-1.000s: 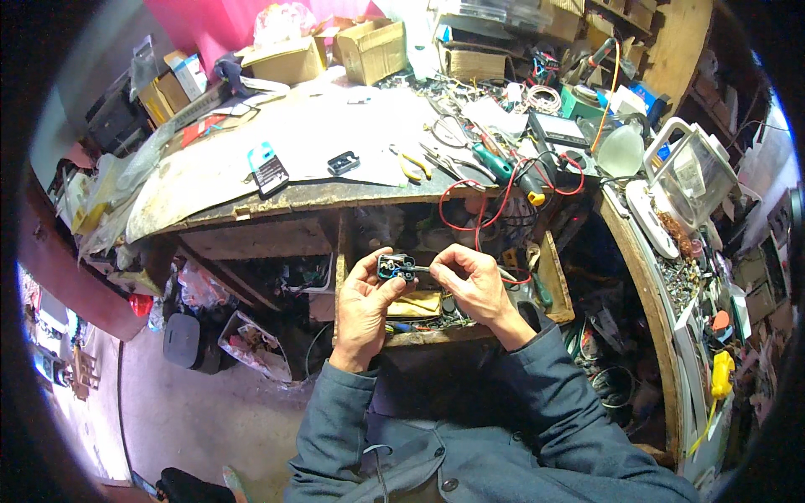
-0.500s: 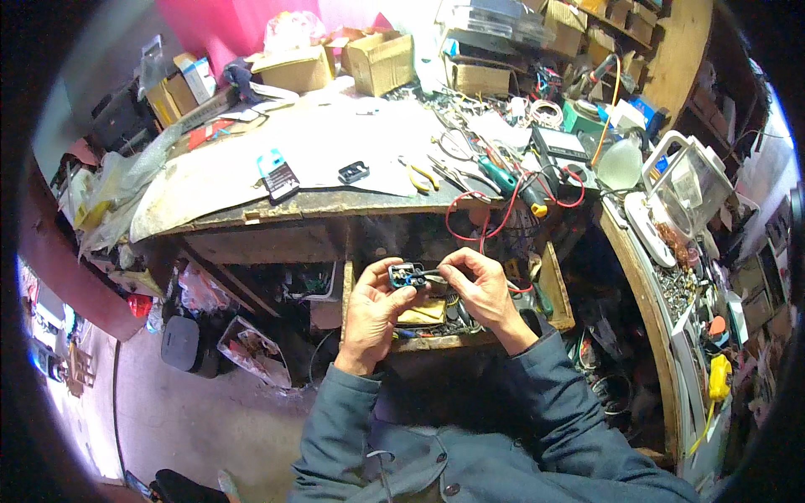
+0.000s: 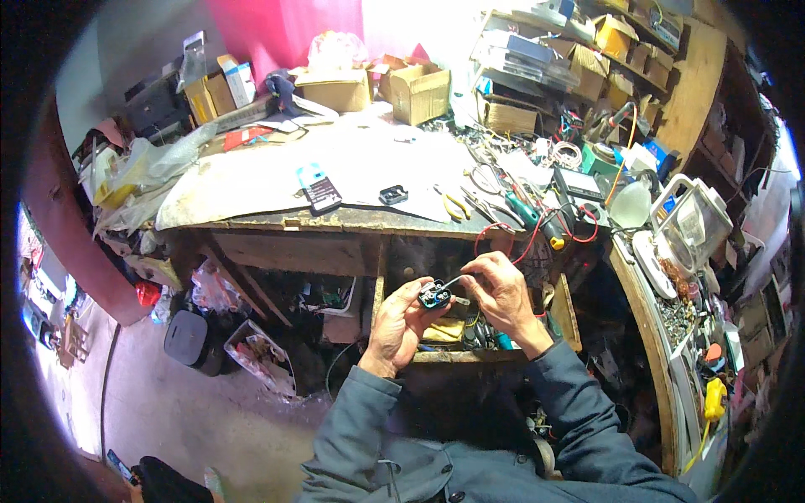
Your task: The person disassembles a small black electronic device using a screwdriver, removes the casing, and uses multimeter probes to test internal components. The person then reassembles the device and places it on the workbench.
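Observation:
My left hand (image 3: 394, 329) grips a small black open case (image 3: 433, 293) with light and metallic parts inside, held above a pulled-out drawer. Between the thumb and fingers of my right hand (image 3: 503, 299) is a thin metal tool (image 3: 454, 282), its tip at the case's edge. Whether the tool is tweezers or a pick I cannot tell. On the bench edge beyond lie a black shell-like piece (image 3: 393, 195), a blue and black card or pack (image 3: 319, 191) and yellow-handled pliers (image 3: 454, 207).
The drawer (image 3: 470, 356) below my hands holds assorted tools. Red cables (image 3: 534, 249) hang over the bench edge near my right hand. Tools and wires crowd the bench's right side. A clear jug-like container (image 3: 698, 222) stands on the right-hand counter, and cardboard boxes (image 3: 419, 92) sit at the back.
The whole view has shifted, so the bench appears farther right. The case is tilted differently in my left hand, and the tool's tip has moved from inside the case toward its upper edge.

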Demonstrator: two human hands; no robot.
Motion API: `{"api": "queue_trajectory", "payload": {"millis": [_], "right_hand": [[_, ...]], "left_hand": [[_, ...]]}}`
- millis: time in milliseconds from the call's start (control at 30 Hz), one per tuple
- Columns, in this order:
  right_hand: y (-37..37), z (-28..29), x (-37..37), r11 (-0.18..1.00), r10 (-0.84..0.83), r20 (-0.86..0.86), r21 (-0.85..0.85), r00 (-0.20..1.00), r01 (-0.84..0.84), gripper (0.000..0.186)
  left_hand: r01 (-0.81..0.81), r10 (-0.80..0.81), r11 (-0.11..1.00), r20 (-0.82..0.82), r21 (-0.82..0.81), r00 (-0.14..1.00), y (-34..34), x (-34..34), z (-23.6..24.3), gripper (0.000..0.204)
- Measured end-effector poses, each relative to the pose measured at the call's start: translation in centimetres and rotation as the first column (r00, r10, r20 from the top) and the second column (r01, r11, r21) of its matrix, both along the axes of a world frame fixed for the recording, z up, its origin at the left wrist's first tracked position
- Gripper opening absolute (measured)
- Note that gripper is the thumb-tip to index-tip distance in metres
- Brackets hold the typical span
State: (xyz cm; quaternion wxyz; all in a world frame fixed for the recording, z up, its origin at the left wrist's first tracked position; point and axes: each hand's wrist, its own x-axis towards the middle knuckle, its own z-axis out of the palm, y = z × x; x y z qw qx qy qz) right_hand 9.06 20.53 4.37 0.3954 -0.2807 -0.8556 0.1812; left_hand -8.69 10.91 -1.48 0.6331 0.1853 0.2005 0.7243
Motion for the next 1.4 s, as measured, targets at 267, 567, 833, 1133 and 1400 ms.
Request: {"api": "queue_trajectory", "payload": {"millis": [267,567,833,1133,1400], "right_hand": [[5.7,5.4,-6.0,0.959,0.073,0.167,0.257,0.983,-0.115,0.028],[13.2,7.3,-14.8,0.959,0.12,0.561,0.147,0.819,-0.241,0.049],[12.0,8.3,-15.0,0.962,0.114,0.576,0.139,0.81,-0.234,0.042],[5.6,9.5,-6.9,0.944,0.331,0.273,-0.115,0.903,-0.311,0.044],[3.0,0.3,-0.7,0.475,0.37,-0.479,-0.639,0.796,-0.605,0.042]], "left_hand": [[-0.21,0.21,0.977,0.02,-0.024,0.977,0.2,0.1,-0.5,0.028],[-0.215,0.215,0.977,-0.008,-0.014,0.977,0.8,-0.1,-0.7,0.03],[-0.26,0.258,0.966,-0.06,-0.017,0.964,0.7,-0.2,-1.1,0.031],[-0.221,0.224,0.974,0.073,-0.045,0.972,0.2,-0.6,-0.9,0.033],[-0.184,0.184,0.983,0.003,-0.01,0.983,-0.1,-0.1,0.2,0.033]]}}
